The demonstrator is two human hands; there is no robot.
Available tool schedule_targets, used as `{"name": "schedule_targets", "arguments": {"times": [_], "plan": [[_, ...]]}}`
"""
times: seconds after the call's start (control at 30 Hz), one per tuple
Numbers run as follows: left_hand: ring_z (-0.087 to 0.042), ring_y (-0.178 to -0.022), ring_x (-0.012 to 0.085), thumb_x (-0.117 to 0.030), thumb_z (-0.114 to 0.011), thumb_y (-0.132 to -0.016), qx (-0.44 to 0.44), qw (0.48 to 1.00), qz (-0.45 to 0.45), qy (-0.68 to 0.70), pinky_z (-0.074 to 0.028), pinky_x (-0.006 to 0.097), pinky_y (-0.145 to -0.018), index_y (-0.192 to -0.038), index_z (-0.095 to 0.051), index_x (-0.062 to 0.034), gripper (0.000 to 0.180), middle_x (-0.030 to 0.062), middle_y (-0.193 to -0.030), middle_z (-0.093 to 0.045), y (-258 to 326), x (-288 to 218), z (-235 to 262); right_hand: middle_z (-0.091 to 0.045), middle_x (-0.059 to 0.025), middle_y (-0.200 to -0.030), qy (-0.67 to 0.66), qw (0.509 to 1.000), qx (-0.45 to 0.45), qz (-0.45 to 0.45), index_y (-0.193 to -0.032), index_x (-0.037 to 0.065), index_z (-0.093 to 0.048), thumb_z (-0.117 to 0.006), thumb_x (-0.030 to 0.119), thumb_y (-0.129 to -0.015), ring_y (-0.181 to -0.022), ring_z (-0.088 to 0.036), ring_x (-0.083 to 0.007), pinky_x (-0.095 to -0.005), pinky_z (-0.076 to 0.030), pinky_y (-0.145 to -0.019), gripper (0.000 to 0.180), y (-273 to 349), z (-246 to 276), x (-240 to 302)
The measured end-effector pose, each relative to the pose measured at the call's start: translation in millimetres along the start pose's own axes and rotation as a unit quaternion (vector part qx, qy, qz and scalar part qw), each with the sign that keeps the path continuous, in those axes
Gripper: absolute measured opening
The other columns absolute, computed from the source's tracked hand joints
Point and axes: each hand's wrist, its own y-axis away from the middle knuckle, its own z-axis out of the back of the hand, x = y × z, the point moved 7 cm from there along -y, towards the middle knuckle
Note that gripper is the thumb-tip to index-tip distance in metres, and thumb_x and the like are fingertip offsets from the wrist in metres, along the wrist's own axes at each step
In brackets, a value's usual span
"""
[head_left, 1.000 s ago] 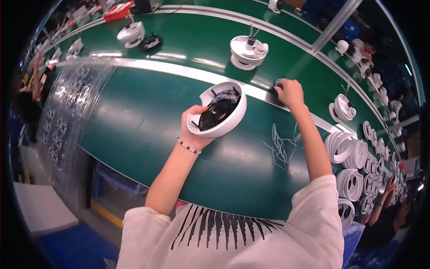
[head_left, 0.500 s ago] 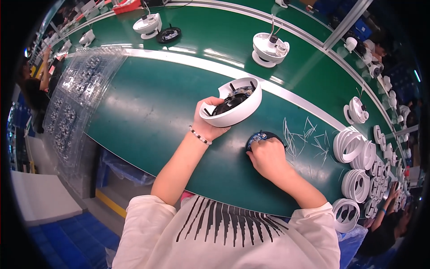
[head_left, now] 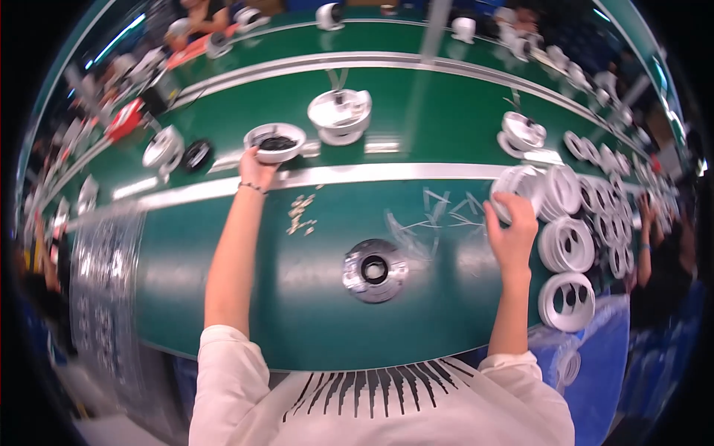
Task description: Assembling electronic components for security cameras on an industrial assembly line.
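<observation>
My left hand (head_left: 258, 169) reaches out over the far edge of the table to the green belt. Its fingers are closed on the near left rim of a round white housing (head_left: 282, 156) with black parts inside. My right hand (head_left: 515, 227) is at the stacked white rings (head_left: 520, 182) on the right, thumb and fingers curled around the near edge of a white ring; motion blurs the grip. Between my arms a dark, shiny disc (head_left: 358, 280) with a black ring at its centre lies flat on the green table.
Thin clear strips (head_left: 439, 212) and small beige bits (head_left: 300, 215) lie scattered on the table (head_left: 312, 320). More white ring stacks (head_left: 567, 245) line the right side. White assemblies (head_left: 340, 115) with upright wires stand on the belt (head_left: 424, 123). Clear plastic trays (head_left: 104, 297) sit at the left.
My left hand has carried the white housing away from me to the belt. My right hand has let go of the dark part on the table and moved right to the rings. The view has shifted.
</observation>
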Motion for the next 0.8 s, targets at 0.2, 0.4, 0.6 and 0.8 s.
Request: {"name": "schedule_targets", "arguments": {"times": [0.2, 0.4, 0.6, 0.8], "plan": [[-0.046, -0.109, 0.0342, -0.021, -0.027, -0.093, -0.007, 0.994, -0.018, -0.104, -0.042, 0.054, -0.085, -0.123, -0.030, -0.0033, 0.036, 0.0190, -0.121, -0.041, -73, 19, 7, -0.060, -0.0112, -0.084, 0.188, 0.975, -0.101, -0.058, -0.084, 0.003, -0.061, -0.064, 0.012, -0.069, -0.080, -0.055, -0.0274, -0.0357, -0.042, -0.075, 0.017, -9, 25, -91], [-0.049, -0.103, 0.0240, -0.021, -0.046, -0.084, -0.132, 0.828, -0.338, -0.427, -0.040, 0.033, -0.086, -0.121, -0.036, 0.0017, 0.045, 0.0160, -0.109, -0.051, -8, -25, -19, -0.058, -0.0191, -0.059, 0.183, 0.935, 0.124, -0.276, -0.061, -0.001, -0.063, -0.063, 0.041, -0.071, -0.059, -0.058, -0.0345, -0.0407, -0.045, -0.059, 0.043, -16, -22, -137], [-0.050, -0.099, 0.0294, -0.017, -0.059, -0.073, 0.262, 0.697, -0.227, -0.627, -0.039, 0.036, -0.087, -0.109, -0.049, -0.0020, 0.041, 0.0183, -0.110, -0.051, 169, 50, -64, -0.054, -0.0128, -0.053, 0.128, 0.962, 0.064, -0.233, -0.068, -0.004, -0.060, -0.058, 0.022, -0.076, -0.047, -0.052, -0.0206, -0.0323, -0.040, -0.049, 0.027, -18, -10, -96], [-0.049, -0.090, 0.0349, -0.016, -0.061, -0.072, 0.328, 0.650, -0.195, -0.658, -0.041, 0.041, -0.078, -0.120, -0.036, 0.0006, 0.057, 0.0191, -0.101, -0.052, 225, 99, -59, -0.043, -0.0068, -0.045, -0.086, 0.983, 0.150, -0.062, -0.050, 0.004, -0.044, -0.058, 0.004, -0.061, -0.039, -0.044, -0.0208, -0.0311, -0.032, -0.039, 0.018, 32, 14, 85]]}}
